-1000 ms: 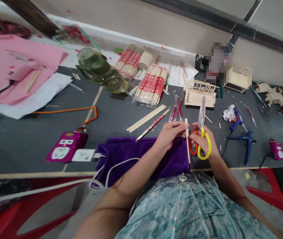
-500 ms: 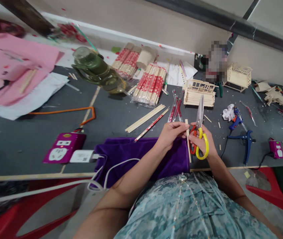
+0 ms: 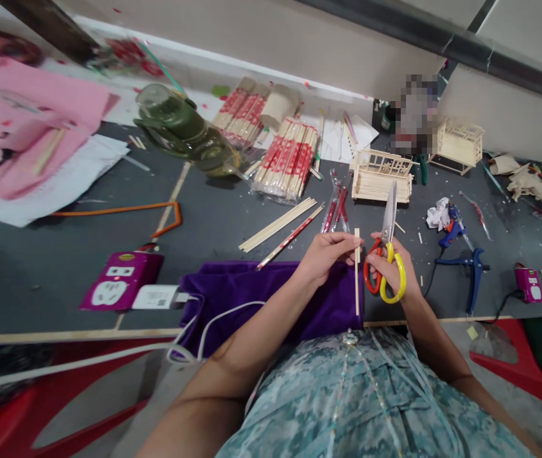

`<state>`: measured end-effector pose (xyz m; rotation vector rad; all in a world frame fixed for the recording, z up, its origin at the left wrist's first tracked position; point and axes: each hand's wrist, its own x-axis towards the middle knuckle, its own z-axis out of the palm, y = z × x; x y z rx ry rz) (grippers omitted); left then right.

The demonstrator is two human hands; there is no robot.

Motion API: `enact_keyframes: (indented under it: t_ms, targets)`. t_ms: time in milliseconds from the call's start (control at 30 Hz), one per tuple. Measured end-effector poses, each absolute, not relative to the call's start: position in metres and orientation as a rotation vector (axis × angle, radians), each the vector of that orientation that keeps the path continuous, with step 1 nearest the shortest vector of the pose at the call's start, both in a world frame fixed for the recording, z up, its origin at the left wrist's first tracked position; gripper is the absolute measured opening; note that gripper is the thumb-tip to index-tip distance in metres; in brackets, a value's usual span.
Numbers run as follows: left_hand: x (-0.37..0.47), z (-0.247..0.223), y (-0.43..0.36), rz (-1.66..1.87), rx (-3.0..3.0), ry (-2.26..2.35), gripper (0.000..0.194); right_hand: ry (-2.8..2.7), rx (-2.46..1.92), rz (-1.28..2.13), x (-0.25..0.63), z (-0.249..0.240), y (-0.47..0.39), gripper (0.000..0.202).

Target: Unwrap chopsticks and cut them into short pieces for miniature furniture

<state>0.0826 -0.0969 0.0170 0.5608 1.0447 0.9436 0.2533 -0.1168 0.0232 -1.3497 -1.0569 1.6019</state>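
My left hand (image 3: 331,251) pinches two pale wooden chopsticks (image 3: 357,280) near their upper ends, one shorter than the other. They point down over a folded purple cloth (image 3: 271,296). Just to the right, my right hand (image 3: 402,261) is closed around a pair of scissors (image 3: 389,222) with one red and one yellow handle. The scissor blades point up and away from me, apart from the chopsticks. Several loose chopsticks (image 3: 278,224) lie beyond my left hand, beside one in a red-printed wrapper (image 3: 290,238).
Packs of chopsticks (image 3: 287,159) and a green bottle (image 3: 180,130) lie at the back. Two small stick-built models (image 3: 380,181) stand back right. A blue glue gun (image 3: 457,229), a blue cutter (image 3: 474,277) and a purple power box (image 3: 121,280) rest on the dark table.
My right hand and the scissors have shifted slightly right, away from the chopsticks. The longer chopstick now hangs more upright in my left hand.
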Motion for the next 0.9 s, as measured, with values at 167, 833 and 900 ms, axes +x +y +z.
enact_keyframes:
  t_ms: [167, 833, 900]
  targets:
    - [0.082, 0.014, -0.097, 0.929, 0.518, 1.020, 0.034, -1.055, -1.376, 1.601, 0.256, 0.023, -0.119, 0.053]
    - [0.086, 0.018, -0.101, 0.950, 0.639, 1.042, 0.036, -1.044, -1.326, 1.646, 0.246, 0.027, -0.124, 0.061]
    - [0.087, 0.020, -0.102, 0.964, 0.665, 1.039, 0.036, -1.047, -1.312, 1.641, 0.245, 0.026, -0.124, 0.061]
